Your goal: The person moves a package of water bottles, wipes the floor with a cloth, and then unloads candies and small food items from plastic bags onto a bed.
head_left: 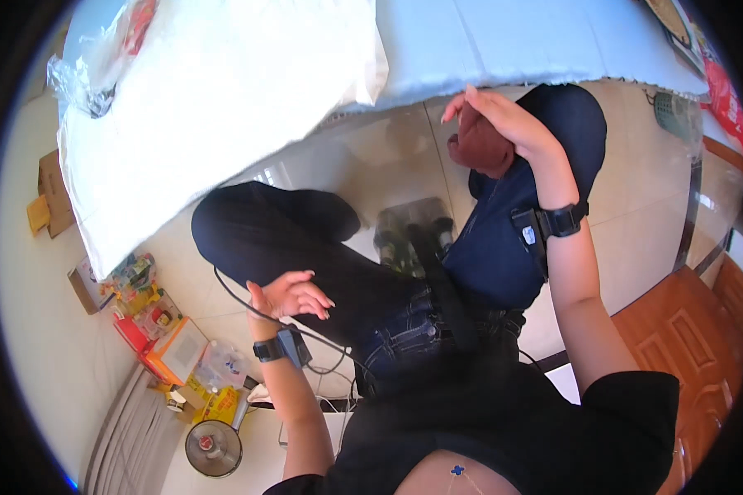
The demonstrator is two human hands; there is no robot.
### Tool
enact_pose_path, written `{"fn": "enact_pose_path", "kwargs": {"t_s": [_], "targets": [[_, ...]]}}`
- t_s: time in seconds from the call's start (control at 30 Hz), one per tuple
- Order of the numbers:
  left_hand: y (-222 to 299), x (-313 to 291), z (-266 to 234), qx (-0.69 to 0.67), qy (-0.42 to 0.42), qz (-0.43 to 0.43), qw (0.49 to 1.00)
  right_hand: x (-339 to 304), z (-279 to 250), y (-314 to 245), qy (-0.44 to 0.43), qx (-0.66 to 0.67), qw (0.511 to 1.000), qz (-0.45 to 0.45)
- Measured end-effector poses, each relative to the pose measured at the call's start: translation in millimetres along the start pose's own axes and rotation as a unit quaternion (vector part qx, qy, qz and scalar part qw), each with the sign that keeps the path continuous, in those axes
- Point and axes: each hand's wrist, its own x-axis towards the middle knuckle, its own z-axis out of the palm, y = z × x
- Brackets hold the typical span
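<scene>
In the head view, a reddish-brown cloth (pixel 479 148) is showing in the upper right of the frame, right of centre, matte and soft, bunching into a rounded, folded lump. It is hanging below the right hand (pixel 516 122), just above the person's dark trousers (pixel 504 239) and near the edge of a pale blue table cover (pixel 512 45). The right hand is holding the lump narrowly, its palm and fingers curving over the top; how the thumb is pressing, one cannot tell. The left hand (pixel 291 295) is resting in the air left of centre in the lower half, its fingers spreading loosely and curling slightly, nearest a thin black cable (pixel 233 290) and the trousers. A white sheet (pixel 223 91) is covering much of the upper left.
</scene>
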Motion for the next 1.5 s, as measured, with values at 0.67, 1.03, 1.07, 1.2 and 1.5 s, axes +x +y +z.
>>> {"fn": "enact_pose_path", "kwargs": {"t_s": [0.67,1.03,1.07,1.2,1.5], "targets": [[-7.0,-95.5,49.0,0.400,0.694,-0.101,0.590,-16.5,-15.6,14.8,-0.026,-0.035,0.999,0.017],[71.5,93.5,110.8,0.550,0.010,-0.002,0.835,-18.1,64.4,-27.5,-0.116,0.094,0.987,-0.063],[82.2,108.1,105.0,0.578,-0.009,-0.004,0.816,-18.0,80.0,-36.4,-0.128,0.094,0.985,-0.074],[95.7,168.1,50.5,0.509,0.062,0.076,0.855,1.2,77.3,-38.4,-0.075,0.151,0.982,-0.086],[49.7,214.8,-46.1,0.461,0.039,-0.067,0.884,39.1,34.2,11.9,-0.068,0.027,0.997,0.038]]}}
